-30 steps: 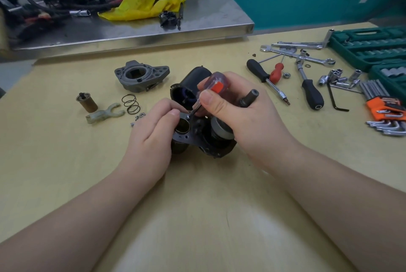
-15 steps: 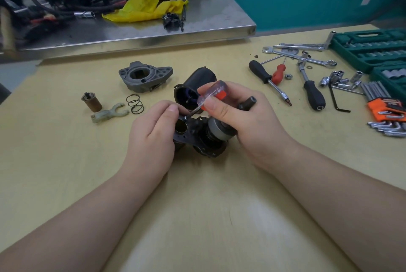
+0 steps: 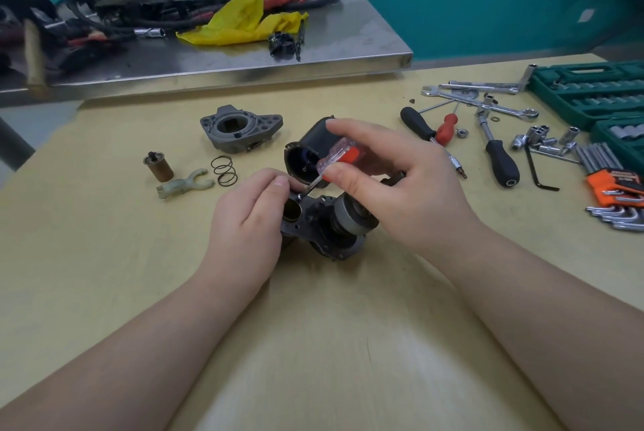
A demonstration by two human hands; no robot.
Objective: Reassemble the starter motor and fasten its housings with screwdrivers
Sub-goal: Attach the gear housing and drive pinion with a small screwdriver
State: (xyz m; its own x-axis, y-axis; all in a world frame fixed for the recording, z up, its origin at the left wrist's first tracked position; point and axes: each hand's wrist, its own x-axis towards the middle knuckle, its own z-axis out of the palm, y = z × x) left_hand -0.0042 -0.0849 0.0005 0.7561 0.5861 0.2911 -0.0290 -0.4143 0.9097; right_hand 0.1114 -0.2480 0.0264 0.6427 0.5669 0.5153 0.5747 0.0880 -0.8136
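Observation:
The dark starter motor housing with its grey gear lies mid-table. My left hand grips its left end beside a brass-lined bore. A small screwdriver with a clear and red handle is pinched between the thumb and fingers of my right hand; its tip touches the housing's top edge by my left fingertips. Behind stands a black cylindrical motor case, open end facing me. A grey nose housing, a spring, a plunger and a pale fork lever lie to the left.
Right of the work lie screwdrivers, a ratchet, wrenches, sockets, hex keys and a green socket case. A steel bench with cables and a yellow rag stands behind.
My right hand has lifted and opened its grip, now pinching the screwdriver handle with fingertips. The housing has shifted slightly right under my hands.

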